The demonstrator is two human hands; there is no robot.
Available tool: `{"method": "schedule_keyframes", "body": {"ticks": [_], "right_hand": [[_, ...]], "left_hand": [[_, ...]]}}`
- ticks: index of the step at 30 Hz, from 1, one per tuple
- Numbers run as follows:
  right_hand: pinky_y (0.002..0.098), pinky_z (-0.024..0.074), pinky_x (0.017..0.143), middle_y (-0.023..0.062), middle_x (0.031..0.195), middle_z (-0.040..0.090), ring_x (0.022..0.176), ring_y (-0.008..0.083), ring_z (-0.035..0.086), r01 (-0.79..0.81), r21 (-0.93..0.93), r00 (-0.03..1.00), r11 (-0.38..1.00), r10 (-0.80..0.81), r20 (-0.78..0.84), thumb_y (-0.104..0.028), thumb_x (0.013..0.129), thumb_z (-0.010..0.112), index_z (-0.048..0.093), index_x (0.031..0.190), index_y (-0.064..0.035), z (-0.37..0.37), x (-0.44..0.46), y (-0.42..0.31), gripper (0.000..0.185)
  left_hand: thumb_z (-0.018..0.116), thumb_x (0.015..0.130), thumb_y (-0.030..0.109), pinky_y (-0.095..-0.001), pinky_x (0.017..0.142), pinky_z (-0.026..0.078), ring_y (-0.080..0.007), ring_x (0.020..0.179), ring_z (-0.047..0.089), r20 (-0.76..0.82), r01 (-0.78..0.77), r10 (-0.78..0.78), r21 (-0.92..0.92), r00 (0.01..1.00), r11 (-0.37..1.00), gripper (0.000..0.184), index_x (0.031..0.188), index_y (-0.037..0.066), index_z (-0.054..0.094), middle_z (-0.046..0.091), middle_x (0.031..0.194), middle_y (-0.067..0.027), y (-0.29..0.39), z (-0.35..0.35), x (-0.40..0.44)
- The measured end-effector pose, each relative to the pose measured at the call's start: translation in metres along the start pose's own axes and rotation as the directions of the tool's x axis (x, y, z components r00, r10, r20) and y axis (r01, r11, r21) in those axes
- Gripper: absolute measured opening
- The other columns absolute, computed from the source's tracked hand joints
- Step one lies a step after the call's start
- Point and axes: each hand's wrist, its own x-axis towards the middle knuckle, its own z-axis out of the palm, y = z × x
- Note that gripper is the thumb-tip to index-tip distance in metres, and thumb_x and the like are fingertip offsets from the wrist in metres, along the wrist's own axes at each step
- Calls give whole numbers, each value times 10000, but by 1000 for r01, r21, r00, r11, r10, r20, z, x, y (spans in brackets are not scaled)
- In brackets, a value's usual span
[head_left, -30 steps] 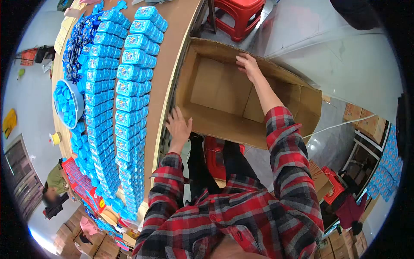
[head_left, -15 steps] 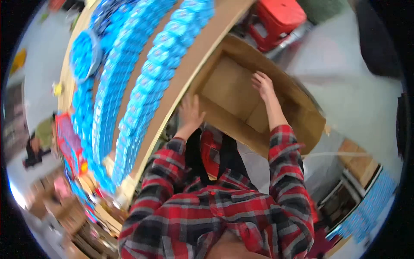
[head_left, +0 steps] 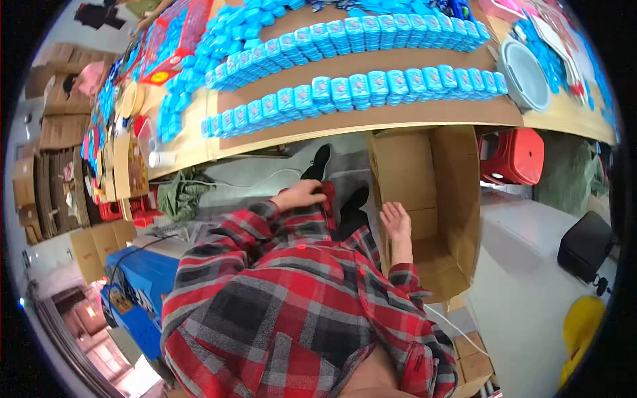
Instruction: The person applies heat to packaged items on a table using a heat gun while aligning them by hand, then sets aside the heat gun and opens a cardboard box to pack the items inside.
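A big cardboard box [head_left: 458,199], its top open and bare cardboard showing inside, stands on the floor to my right, against the table's front edge. My right hand [head_left: 397,224] is at the box's near left edge, fingers stretched out and holding nothing; whether it touches the cardboard I cannot tell. Over my lap, beside a red patch between my legs, my left hand [head_left: 302,196] is loosely extended with nothing visible in it. Beyond both hands, two long rows of stacked light-blue packs [head_left: 358,91] stand on the table [head_left: 279,136].
A grey-blue basin [head_left: 524,74] sits right of the rows. Loose blue packs [head_left: 249,26] and a red crate [head_left: 174,40] lie at the back left. A red stool [head_left: 521,156] stands right of the box, and a blue machine [head_left: 142,272] to my left.
My view has turned, so the rows now run across it and the box is at my right. My left hand has left the box edge for my lap; my right hand has moved to its side.
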Motion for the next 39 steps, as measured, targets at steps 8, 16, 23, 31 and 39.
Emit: {"method": "schedule_keyframes", "body": {"ticks": [8, 16, 23, 31, 39], "right_hand": [[458, 415, 942, 186, 1162, 550, 1090, 311, 526, -181, -151, 939, 972, 217, 268, -263, 883, 557, 532, 1103, -13, 112, -49, 32, 334], [543, 347, 985, 269, 1307, 381, 1223, 396, 383, -438, -230, 748, 869, 494, 444, -367, 905, 515, 367, 1268, 11, 305, -63, 141, 545], [622, 275, 977, 258, 1396, 206, 1284, 416, 285, -465, 50, 878, 884, 453, 157, -492, 914, 421, 304, 1323, -87, 415, -34, 266, 588], [665, 296, 923, 202, 1367, 266, 1205, 389, 371, -235, 267, 969, 935, 247, -10, -528, 877, 394, 292, 1329, -102, 466, -6, 302, 629], [626, 381, 848, 155, 1183, 466, 1039, 324, 504, -186, 387, 977, 903, 210, -22, -491, 848, 429, 464, 1137, -115, 475, 12, 318, 476]], "left_hand": [[574, 825, 305, -297, 534, 408, -146, 566, 496, -718, 249, -512, -448, 471, 859, 346, 829, -35, 642, 600, 630, -42, -101, -75, -148], [582, 833, 410, -291, 784, 404, -167, 886, 536, -620, -31, -602, -709, 503, 705, 437, 1068, 43, 610, 598, 995, -72, -184, -244, -188], [517, 821, 577, -334, 905, 339, -202, 1042, 484, -178, 137, -283, -565, 943, 814, 628, 1216, 89, 557, 527, 1195, -69, -231, -309, -100], [430, 882, 564, -289, 841, 414, -177, 1038, 519, 282, 194, -51, -507, 958, 840, 642, 1334, 107, 439, 492, 1268, -63, -214, -316, -48], [366, 936, 504, -297, 846, 459, -171, 1084, 526, 411, 299, -8, -651, 912, 698, 586, 1380, 122, 366, 478, 1307, -63, -213, -290, -44]]}}
